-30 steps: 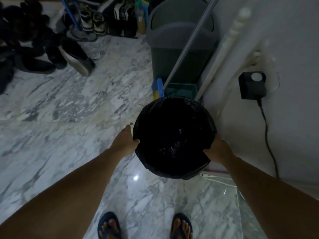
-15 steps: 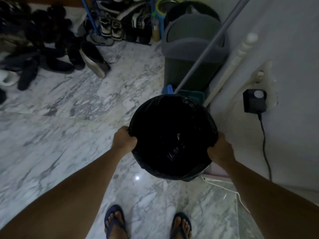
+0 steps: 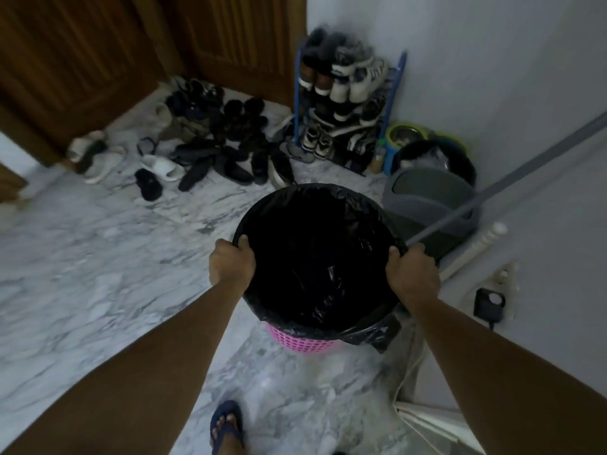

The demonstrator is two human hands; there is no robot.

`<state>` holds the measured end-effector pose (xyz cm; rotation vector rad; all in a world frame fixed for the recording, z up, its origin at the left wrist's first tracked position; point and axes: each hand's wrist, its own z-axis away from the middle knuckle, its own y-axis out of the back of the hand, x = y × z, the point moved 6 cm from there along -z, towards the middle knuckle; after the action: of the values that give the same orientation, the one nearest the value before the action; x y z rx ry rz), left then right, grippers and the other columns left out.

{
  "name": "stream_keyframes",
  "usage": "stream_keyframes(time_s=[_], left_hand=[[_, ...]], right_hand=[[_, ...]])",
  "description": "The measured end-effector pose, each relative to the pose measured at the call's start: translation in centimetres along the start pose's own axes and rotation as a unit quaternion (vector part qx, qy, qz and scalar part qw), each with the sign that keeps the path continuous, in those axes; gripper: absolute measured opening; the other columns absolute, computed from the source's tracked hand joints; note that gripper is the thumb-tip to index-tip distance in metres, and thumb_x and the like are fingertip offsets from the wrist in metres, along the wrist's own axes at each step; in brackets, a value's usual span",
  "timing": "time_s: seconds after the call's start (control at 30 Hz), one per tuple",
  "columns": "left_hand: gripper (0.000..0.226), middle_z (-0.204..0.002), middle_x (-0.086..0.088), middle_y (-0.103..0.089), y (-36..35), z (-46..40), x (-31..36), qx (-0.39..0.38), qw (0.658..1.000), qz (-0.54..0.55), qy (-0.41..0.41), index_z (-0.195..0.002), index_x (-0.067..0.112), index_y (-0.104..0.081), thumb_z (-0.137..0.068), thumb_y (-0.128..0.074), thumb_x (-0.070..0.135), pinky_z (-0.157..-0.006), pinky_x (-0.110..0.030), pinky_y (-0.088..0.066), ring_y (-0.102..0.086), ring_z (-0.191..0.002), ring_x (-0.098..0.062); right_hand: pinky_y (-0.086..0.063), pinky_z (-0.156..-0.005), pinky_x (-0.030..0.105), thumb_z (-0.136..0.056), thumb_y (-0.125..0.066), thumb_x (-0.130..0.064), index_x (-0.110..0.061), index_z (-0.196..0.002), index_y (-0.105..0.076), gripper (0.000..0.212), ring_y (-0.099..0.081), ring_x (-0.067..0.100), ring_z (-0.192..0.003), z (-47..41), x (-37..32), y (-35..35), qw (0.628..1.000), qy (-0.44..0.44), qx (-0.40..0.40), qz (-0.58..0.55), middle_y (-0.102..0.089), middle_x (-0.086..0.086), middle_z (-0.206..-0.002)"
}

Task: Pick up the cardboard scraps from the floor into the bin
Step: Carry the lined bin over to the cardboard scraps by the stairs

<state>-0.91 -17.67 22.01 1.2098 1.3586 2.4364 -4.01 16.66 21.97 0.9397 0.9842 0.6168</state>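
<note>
The bin (image 3: 305, 339), lined with a black bag (image 3: 318, 257), is gripped at opposite rim edges by the left hand (image 3: 231, 262) and right hand (image 3: 412, 272), fingers curled over the rim.

Your view is dim and flat-lit, soft motion blur smearing the marble floor (image 3: 98, 257) and shoe pile (image 3: 213, 139), wide-angle bending at edges, bin liner (image 3: 315, 257) interior nearly black.

I hold the bin (image 3: 320, 257) between my hands; shoes (image 3: 210, 152) lie beyond it, shoe rack (image 3: 345, 103) behind-right.
</note>
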Motion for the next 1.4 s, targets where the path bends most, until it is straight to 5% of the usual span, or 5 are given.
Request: stream_keyframes(time_s=[0.23,0.33,0.57,1.0,1.4], left_hand=[[0.052,-0.121,-0.029,-0.058,14.5,-1.5,-1.5,0.067,0.996,0.044,0.038,-0.123,-0.008,-0.048,-0.100,-0.042,0.039,-0.083,-0.043,-0.044,-0.055,-0.112,-0.043],[0.053,-0.125,-0.029,-0.056,20.2,-2.4,-2.8,0.095,0.992,0.059,0.053,-0.126,-0.007,-0.046,-0.101,-0.041,0.039,-0.090,-0.045,-0.044,-0.054,-0.115,-0.043],[0.063,-0.127,-0.027,-0.055,32.2,-5.6,-8.6,0.151,0.976,0.130,0.084,-0.127,-0.007,-0.048,-0.099,-0.035,0.049,-0.092,-0.044,-0.043,-0.053,-0.116,-0.041],[0.064,-0.120,-0.029,-0.058,52.2,-9.8,-29.0,0.257,0.923,0.222,0.183,-0.120,-0.008,-0.052,-0.100,-0.032,0.049,-0.089,-0.046,-0.046,-0.056,-0.108,-0.044],[0.064,-0.124,-0.028,-0.057,63.0,-7.8,-46.2,0.387,0.826,0.227,0.342,-0.122,-0.007,-0.052,-0.099,-0.031,0.050,-0.094,-0.046,-0.045,-0.054,-0.113,-0.042]], right_hand=[[-0.049,-0.084,0.045,-0.101,-0.040,-0.037,0.000,-0.119,-0.051,0.043,-0.059,0.041,-0.105,3.8,-14.1,3.1,0.995,0.095,-0.016,0.014,-0.061,0.023,-0.115],[-0.049,-0.091,0.048,-0.100,-0.036,-0.047,0.002,-0.120,-0.057,0.056,-0.060,0.039,-0.105,6.0,-19.8,3.3,0.995,0.085,-0.047,-0.002,-0.063,0.023,-0.115],[-0.036,-0.106,0.044,-0.102,-0.022,-0.053,0.005,-0.140,-0.041,0.072,-0.047,0.040,-0.126,12.8,-33.8,1.1,0.983,0.102,-0.098,-0.116,-0.047,0.026,-0.141],[-0.040,-0.098,0.044,-0.100,-0.018,-0.057,0.015,-0.128,-0.050,0.083,-0.050,0.043,-0.122,31.8,-55.9,-11.2,0.955,0.237,-0.171,-0.042,-0.051,0.032,-0.134],[-0.039,-0.100,0.044,-0.101,-0.016,-0.056,0.011,-0.128,-0.053,0.081,-0.050,0.043,-0.123,49.6,-72.4,-24.7,0.861,0.421,-0.284,0.034,-0.051,0.032,-0.134]])
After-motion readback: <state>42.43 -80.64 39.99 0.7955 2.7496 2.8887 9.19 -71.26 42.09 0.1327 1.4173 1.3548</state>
